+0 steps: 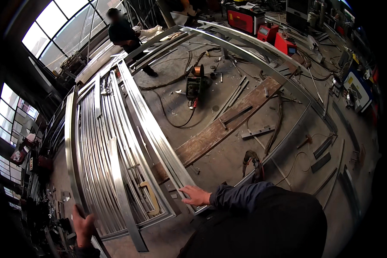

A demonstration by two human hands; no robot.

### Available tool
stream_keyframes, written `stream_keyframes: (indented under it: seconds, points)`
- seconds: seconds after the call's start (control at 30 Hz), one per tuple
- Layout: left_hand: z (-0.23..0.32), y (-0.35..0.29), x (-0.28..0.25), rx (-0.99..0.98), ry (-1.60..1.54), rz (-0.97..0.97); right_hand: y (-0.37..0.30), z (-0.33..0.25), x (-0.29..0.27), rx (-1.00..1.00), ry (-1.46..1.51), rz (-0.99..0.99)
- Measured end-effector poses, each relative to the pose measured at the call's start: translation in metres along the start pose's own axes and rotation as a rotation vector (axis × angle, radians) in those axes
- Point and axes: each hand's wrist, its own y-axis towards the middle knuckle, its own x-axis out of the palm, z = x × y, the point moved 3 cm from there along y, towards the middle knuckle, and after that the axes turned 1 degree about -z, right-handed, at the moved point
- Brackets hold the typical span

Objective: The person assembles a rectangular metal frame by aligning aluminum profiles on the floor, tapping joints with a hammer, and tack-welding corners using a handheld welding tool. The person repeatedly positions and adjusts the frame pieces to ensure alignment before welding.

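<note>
A long metal bar stands along the left side of a rack-like panel of shiny parallel metal tubes. My left hand is at its near end, thumb and forefinger apart; the other fingers are hidden. My right hand lies with fingers stretched on the near end of a pair of long metal profiles, right of the panel. Between the hands, a loose flat metal strip lies slantwise over the tubes. A yellowish C-shaped clamp sits at the panel's near right corner.
A rusty plank crosses the floor within a large metal frame. Cables trail around a wire-feed unit with a copper-coloured spool. A level and a hammer lie to the right. Another person stands at the far left.
</note>
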Motion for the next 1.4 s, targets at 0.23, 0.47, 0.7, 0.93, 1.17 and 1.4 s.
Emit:
stream_keyframes:
  seconds: [0.23, 0.47, 0.7, 0.93, 1.17, 1.4]
  points:
    - [0.213, -0.038, 0.016, 0.225, -0.641, 0.037, -0.125, 0.035, -0.106, 0.144, 0.105, 0.016]
    - [0.291, -0.059, -0.097, 0.548, -1.046, 0.047, -0.209, 0.047, -0.14, 0.161, 0.086, -0.121]
    - [0.286, -0.065, -0.078, 0.791, -1.234, 0.272, -0.171, -0.03, -0.146, -0.024, 0.242, -0.246]
    - [0.228, -0.088, 0.117, 0.384, -1.783, 0.33, -0.118, -0.137, -0.174, -0.311, 1.066, -0.011]
    - [0.162, -0.136, 0.301, -0.278, -1.83, 0.085, -0.113, -0.093, -0.143, -0.097, 1.643, 0.598]
    - [0.216, -0.166, 0.369, -0.344, -1.916, -0.266, -0.14, 0.021, -0.215, 0.011, 1.517, 1.068]
